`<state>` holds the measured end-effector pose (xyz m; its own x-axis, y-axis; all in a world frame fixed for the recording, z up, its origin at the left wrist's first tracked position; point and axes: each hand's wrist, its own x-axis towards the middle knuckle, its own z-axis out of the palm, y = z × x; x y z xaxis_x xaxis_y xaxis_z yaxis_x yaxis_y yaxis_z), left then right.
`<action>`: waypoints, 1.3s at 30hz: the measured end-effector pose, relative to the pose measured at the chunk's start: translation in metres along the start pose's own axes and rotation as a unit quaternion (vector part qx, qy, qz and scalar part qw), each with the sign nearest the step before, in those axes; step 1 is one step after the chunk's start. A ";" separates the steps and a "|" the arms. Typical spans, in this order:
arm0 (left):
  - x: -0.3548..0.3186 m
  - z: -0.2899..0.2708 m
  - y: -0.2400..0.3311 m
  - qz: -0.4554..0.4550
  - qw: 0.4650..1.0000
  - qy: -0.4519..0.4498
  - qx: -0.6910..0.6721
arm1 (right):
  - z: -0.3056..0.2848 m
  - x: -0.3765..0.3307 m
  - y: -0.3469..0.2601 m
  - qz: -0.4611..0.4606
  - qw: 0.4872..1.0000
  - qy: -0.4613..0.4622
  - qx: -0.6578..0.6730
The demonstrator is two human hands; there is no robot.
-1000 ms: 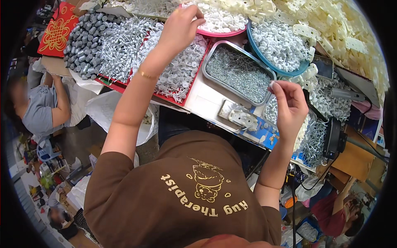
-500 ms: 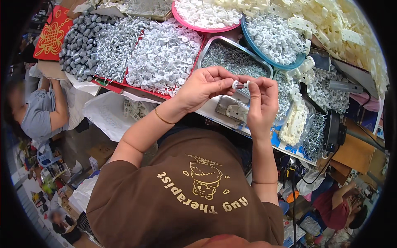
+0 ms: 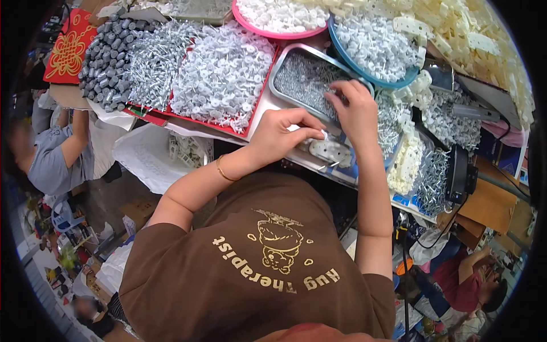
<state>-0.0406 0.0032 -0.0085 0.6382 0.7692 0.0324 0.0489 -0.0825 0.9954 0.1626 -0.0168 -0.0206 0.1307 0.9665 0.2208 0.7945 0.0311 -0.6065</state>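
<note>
My left hand (image 3: 284, 130) is closed in a pinch on a small white plastic piece (image 3: 324, 135), most of it hidden by the fingertips. My right hand (image 3: 356, 108) reaches over the near right part of a metal tray (image 3: 274, 85) heaped with tiny silvery metal parts (image 3: 310, 77). Its fingers are bent, with a gap between thumb and forefinger, and nothing shows between them. Below the hands, on the table edge, lies a pale perforated plastic plate (image 3: 330, 153) with thin metal pins beside it.
Left of the tray, a red box (image 3: 249, 129) holds white-headed pins (image 3: 219, 80), beside silvery pins (image 3: 154, 68) and grey cylinders (image 3: 108, 62). Pink (image 3: 273, 34) and blue (image 3: 340, 51) basins of white parts stand behind. Cream plastic pieces (image 3: 407, 165) lie right. Other people sit nearby.
My right hand has left my left hand and moved up to the metal tray, its fingers parting. My left hand has dropped slightly, still pinching the white piece.
</note>
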 end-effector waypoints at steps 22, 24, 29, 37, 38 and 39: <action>0.011 -0.001 -0.010 0.228 0.941 -0.012 0.249 | -0.003 -0.005 -0.004 -0.014 0.997 0.060 0.035; 0.043 -0.050 0.004 0.218 0.859 0.112 0.450 | -0.005 -0.008 -0.004 -0.012 0.995 0.080 0.050; 0.148 -0.244 -0.022 0.009 0.725 0.220 0.653 | -0.005 -0.002 -0.010 -0.082 0.991 0.110 -0.006; 0.156 -0.313 -0.068 0.004 0.742 0.180 0.646 | -0.029 -0.023 -0.020 0.104 0.973 0.081 0.189; 0.152 -0.291 -0.058 -0.018 0.755 0.230 0.614 | -0.033 -0.026 -0.018 0.106 0.971 0.086 0.198; 0.144 -0.258 -0.042 -0.038 0.771 0.270 0.575 | -0.038 -0.033 -0.015 0.117 0.968 0.097 0.200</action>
<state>-0.1487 0.2807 -0.0226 0.2016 0.9257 0.3200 0.9177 -0.2927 0.2686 0.1688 -0.0584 0.0105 0.4190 0.8944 0.1564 0.4419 -0.0504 -0.8956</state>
